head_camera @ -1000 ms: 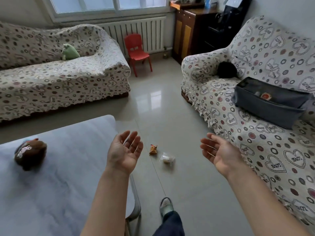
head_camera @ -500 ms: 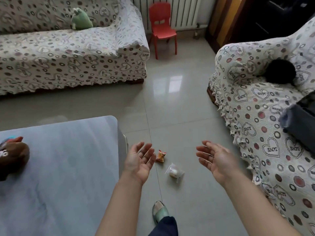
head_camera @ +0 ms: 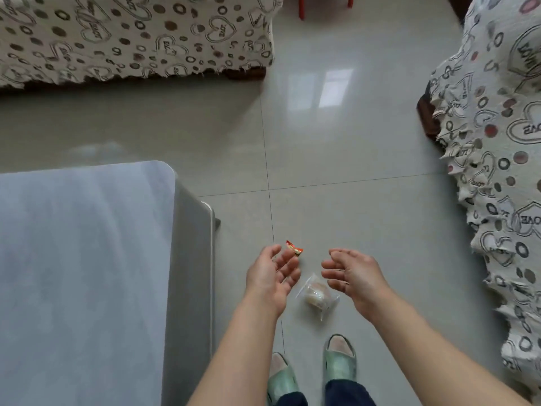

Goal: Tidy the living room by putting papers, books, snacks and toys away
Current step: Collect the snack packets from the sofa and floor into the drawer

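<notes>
Below, both hands empty with fingers relaxed, left hand (head_camera: pixel 270 278), right hand (head_camera: pixel 352 275), clear packet (head_camera: pixel 316 294) holding a pale snack, floor (head_camera: pixel 351 171)

Glossy tiled floor (head_camera: pixel 336 148), patterned sofas (head_camera: pixel 117 33), grey table (head_camera: pixel 73 273)

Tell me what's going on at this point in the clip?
A person stands over two snacks lying on the tiled floor and reaches down with both hands empty. The left hand is open just beside a small red-orange wrapped candy; the right hand hangs open above a clear-wrapped snack. Neither is picked up yet. A grey table is to the left, and patterned sofa covers are at the right and top.
</notes>
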A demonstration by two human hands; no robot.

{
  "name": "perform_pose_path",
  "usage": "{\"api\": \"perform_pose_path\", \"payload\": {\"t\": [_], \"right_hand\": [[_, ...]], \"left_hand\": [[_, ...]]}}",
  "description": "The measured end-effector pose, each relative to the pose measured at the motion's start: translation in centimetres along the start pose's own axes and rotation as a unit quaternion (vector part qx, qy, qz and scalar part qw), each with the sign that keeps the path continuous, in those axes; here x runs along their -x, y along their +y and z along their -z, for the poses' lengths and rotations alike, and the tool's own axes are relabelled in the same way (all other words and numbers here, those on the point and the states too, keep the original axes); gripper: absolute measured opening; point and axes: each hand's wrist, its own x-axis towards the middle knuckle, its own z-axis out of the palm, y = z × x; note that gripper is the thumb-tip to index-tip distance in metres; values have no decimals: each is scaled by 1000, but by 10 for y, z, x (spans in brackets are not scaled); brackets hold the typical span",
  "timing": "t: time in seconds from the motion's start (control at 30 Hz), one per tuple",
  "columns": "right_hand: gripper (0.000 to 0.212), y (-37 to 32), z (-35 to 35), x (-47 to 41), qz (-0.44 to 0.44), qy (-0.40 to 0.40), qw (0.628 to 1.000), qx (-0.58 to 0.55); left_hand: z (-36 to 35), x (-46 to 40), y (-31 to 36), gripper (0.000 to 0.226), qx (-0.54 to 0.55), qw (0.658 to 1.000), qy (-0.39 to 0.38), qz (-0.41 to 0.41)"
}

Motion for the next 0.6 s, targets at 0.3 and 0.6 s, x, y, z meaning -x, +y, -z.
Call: {"api": "perform_pose_path", "payload": {"t": [0.3,0.6], "right_hand": [[14,132,22,-191,-36,11,977,208],[91,243,38,-278,13,-51,801,597]], "left_hand": [[20,-198,-64,23,-102,991,89,16],[50,-351,-120,20,-271,951,143,-25]]}}
